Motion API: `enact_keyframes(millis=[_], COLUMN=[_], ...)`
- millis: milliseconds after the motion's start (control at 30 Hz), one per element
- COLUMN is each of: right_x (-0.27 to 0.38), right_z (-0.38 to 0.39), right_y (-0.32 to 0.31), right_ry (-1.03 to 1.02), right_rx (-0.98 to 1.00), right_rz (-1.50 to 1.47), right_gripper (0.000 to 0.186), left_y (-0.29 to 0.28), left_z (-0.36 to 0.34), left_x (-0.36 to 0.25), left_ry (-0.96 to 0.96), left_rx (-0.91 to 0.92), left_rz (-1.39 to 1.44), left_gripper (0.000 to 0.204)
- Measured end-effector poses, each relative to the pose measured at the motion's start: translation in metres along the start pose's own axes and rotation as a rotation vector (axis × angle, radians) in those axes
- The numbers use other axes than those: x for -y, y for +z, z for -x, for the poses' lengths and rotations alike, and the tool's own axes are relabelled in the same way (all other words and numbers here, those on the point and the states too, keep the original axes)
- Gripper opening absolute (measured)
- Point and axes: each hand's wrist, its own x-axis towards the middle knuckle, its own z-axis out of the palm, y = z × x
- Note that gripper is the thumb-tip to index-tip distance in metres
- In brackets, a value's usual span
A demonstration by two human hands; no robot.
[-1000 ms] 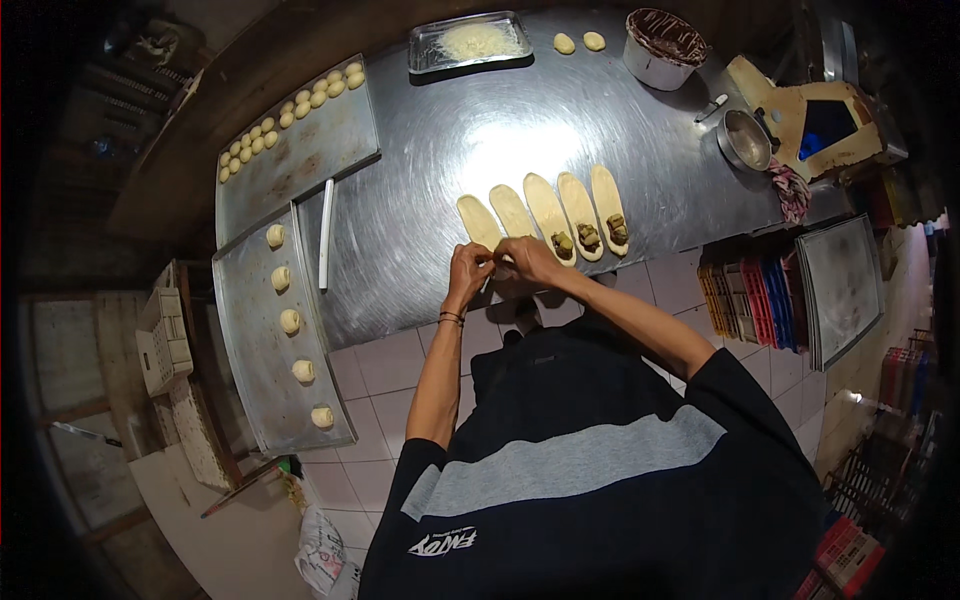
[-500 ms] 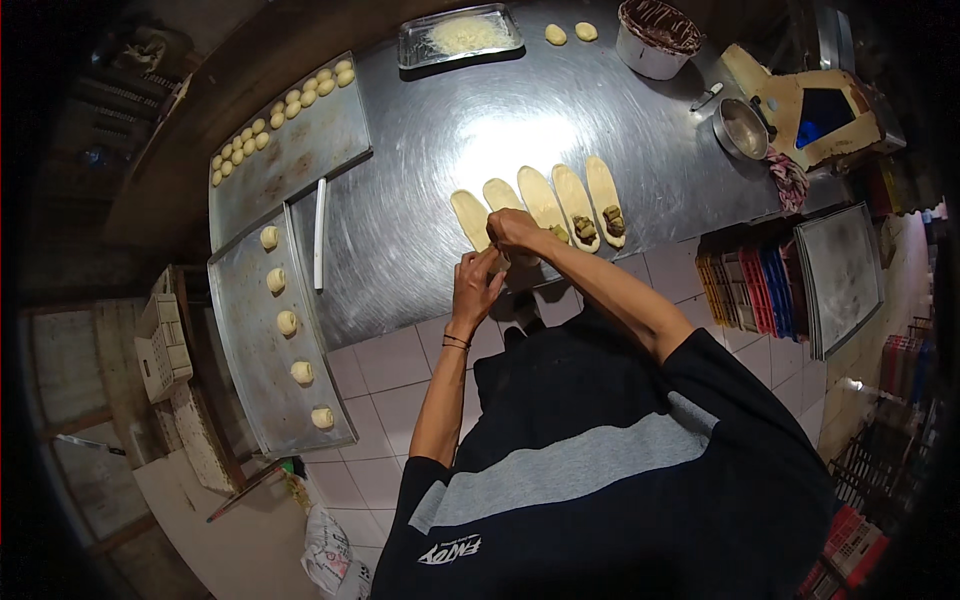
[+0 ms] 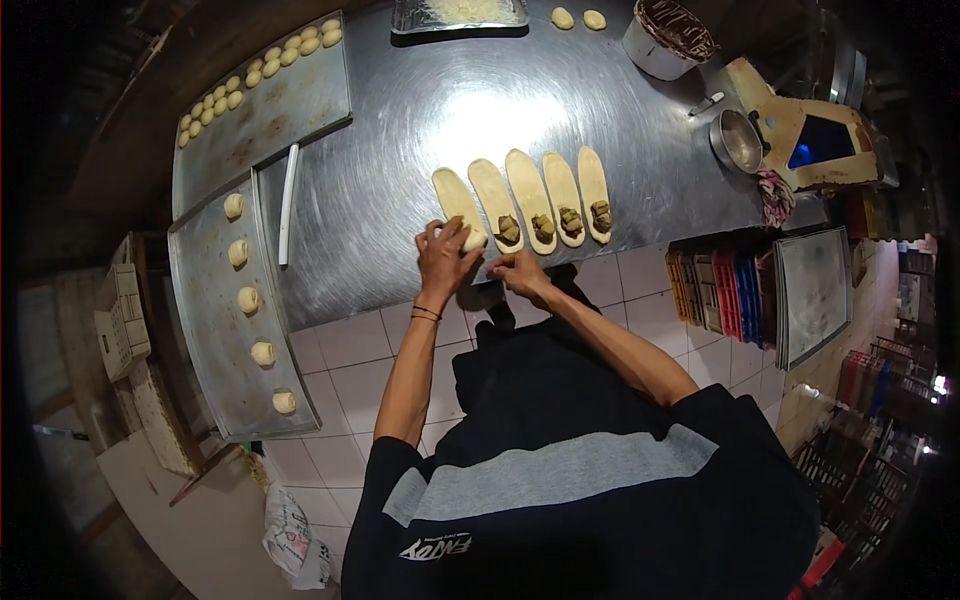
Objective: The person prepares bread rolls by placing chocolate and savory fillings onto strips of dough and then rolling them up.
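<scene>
Several long oval strips of dough lie side by side on the metal table. At the left end of the row, my left hand (image 3: 445, 262) has its curled fingers on the lower end of the leftmost dough strip (image 3: 452, 192), where the dough bulges beside the fingertips. The neighbouring dough strip (image 3: 487, 185) bears a greenish-brown lump of filling (image 3: 509, 230) near its lower end, as do the others to its right. By the table's front edge, below the strips, my right hand (image 3: 520, 272) is closed with its fingertips together; what they hold, if anything, is too small to tell.
On the left, a metal tray (image 3: 205, 310) carries spaced rolled dough pieces, and another tray (image 3: 255, 150) holds dough balls. A white rod (image 3: 289, 205) lies beside them. Across the table stand a shallow pan (image 3: 460, 28), a chocolate-smeared tub (image 3: 665, 45) and a metal bowl (image 3: 737, 140).
My hands have come apart: the right has drawn back toward the table edge, the left stays at the leftmost strip. Filling on the second strip now shows. The whole view has shifted slightly.
</scene>
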Motion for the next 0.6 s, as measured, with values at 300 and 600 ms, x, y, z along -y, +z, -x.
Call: enact_keyframes(millis=[300, 600], right_x=[0.019, 0.034], right_z=[-0.032, -0.029], right_y=[0.026, 0.012], right_ry=[0.059, -0.136], right_rx=[-0.312, -0.446], right_rz=[-0.033, 0.183], right_gripper=[0.029, 0.024], left_y=[-0.012, -0.001], left_z=[0.01, 0.005], left_x=[0.013, 0.001], left_ry=[-0.051, -0.013], left_rx=[0.148, 0.049], left_rz=[0.12, 0.145], left_gripper=[0.048, 0.032])
